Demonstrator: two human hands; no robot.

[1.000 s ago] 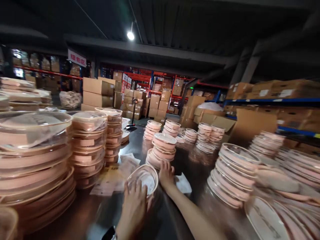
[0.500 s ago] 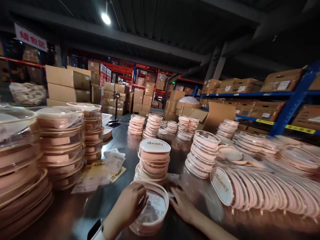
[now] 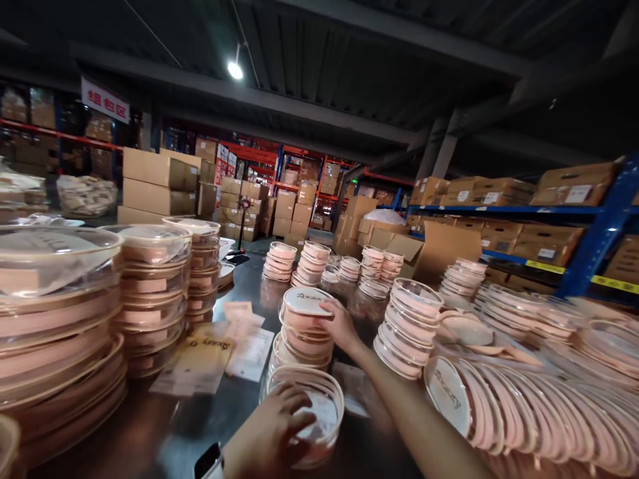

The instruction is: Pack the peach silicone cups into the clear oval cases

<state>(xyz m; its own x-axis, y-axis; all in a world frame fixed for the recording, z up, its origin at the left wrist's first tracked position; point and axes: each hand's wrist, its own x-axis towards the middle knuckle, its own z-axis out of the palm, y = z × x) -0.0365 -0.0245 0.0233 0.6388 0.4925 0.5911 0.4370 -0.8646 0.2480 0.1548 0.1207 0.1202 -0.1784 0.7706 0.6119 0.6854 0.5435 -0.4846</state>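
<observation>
Evidently both hands are at the middle of the table, toward its near edge. The left hand, with a watch on its wrist, reaches over the near pouch, which sits just in front of the middle stack. Its fingers are bent and parted above the pouch's clear, round top; the thumb is hidden, so I cannot tell whether that grip is clamped on anything. The right hand is at the right side of the middle stack, its fingers at the rim of the top pouch, which has a pale lid with dark lettering. Whether this grip is clamped or only resting there, I cannot tell.

Just right of the near pouch, a packet lies flat, partly behind the right arm. Left of the middle stack lie pale sheets and a yellow card, overlapping. Tall stacks of pink pouches line the table's left edge. On the right, the side stack stands a little tilted, and toward the near right corner a row of pouches leans on edge, one against another. Shorter stacks are grouped toward the far edge. Beyond the table are cartons and, at right, a blue shelf.
</observation>
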